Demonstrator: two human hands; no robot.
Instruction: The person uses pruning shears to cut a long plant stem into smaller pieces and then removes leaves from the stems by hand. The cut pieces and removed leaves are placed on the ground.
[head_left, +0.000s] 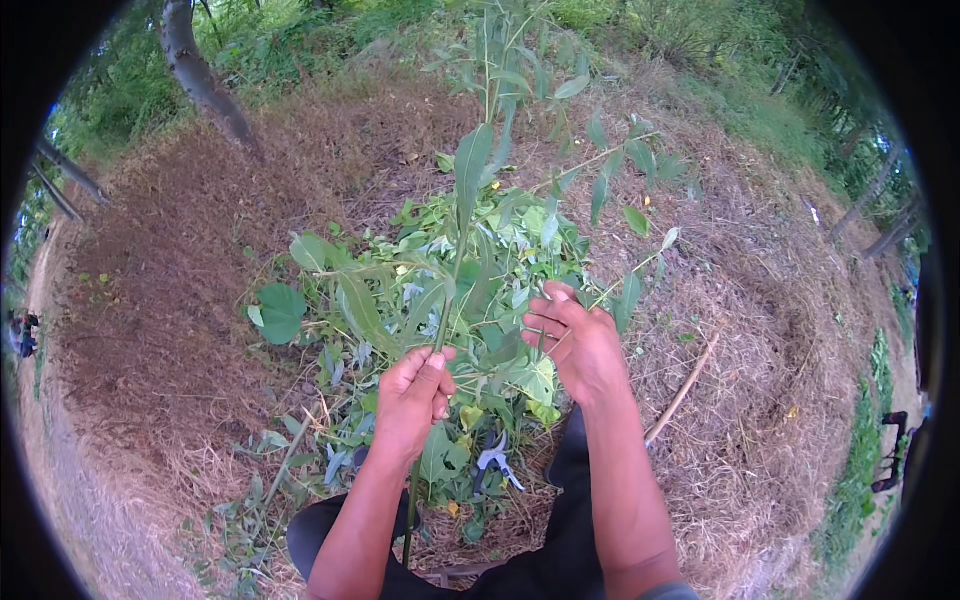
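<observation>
My left hand (416, 386) is closed around a long green leafy stem (457, 277), which stands nearly upright before me. Its lower end runs down past my left wrist, and narrow leaves and side twigs spread from the upper part. To the right of the stem, my right hand (574, 337) has its fingers bent and apart beside a leafy side twig (626, 281); nothing is plainly gripped in it. Under both hands lies a heap of cut green leaves (540, 232). Pruning shears (496, 459) rest at the near edge of the heap, between my legs.
A bare stick (684, 390) lies on dry grass to the right. Another cut branch (289, 459) lies at the near left. A tree trunk (202, 79) rises at the back left, with brown undergrowth (187, 247) before it. A person (24, 334) is small at the far left.
</observation>
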